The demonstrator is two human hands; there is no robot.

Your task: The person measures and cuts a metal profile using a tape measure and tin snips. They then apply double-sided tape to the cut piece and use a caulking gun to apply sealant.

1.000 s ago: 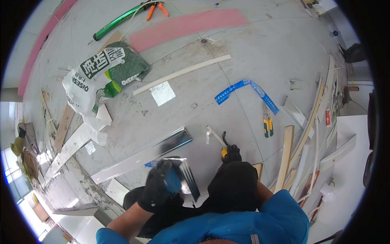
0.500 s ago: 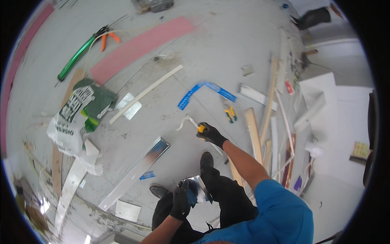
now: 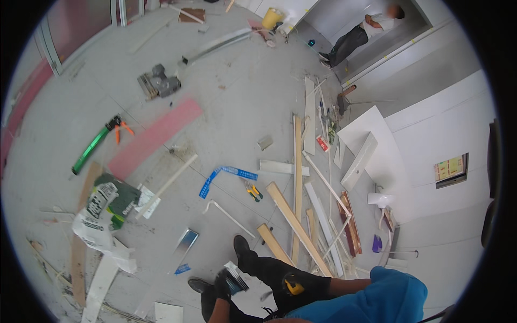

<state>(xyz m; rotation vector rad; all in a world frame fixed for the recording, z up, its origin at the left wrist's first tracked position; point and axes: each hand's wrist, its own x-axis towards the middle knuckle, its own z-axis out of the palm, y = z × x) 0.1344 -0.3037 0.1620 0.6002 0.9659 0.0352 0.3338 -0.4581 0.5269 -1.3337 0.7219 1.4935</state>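
Left hand point(image 3: 223, 282), in a dark glove, is closed around a short shiny metal piece point(image 3: 235, 275) held low at the bottom of view, just left of the person's dark shoe point(image 3: 242, 250). Right hand point(image 3: 293, 285), also gloved, lies against the dark trouser leg right of that shoe, with something yellow at the glove; whether its grip is closed on a tool I cannot tell.

On the floor point(image 3: 231, 107), taking the shoe as reference: a bent white strip point(image 3: 226, 212) lies just above it; a small shiny metal offcut point(image 3: 186, 240) to its left; a blue folding ruler point(image 3: 223, 176) further above; yellow-handled pliers point(image 3: 253, 192) above and slightly right. Loose wooden battens point(image 3: 295, 223) run above and right of the shoe. A crumpled green and white bag point(image 3: 102, 207) sits well to the left, a pink board point(image 3: 156, 137) above that. Another person point(image 3: 358, 32) stands far off at the top of view
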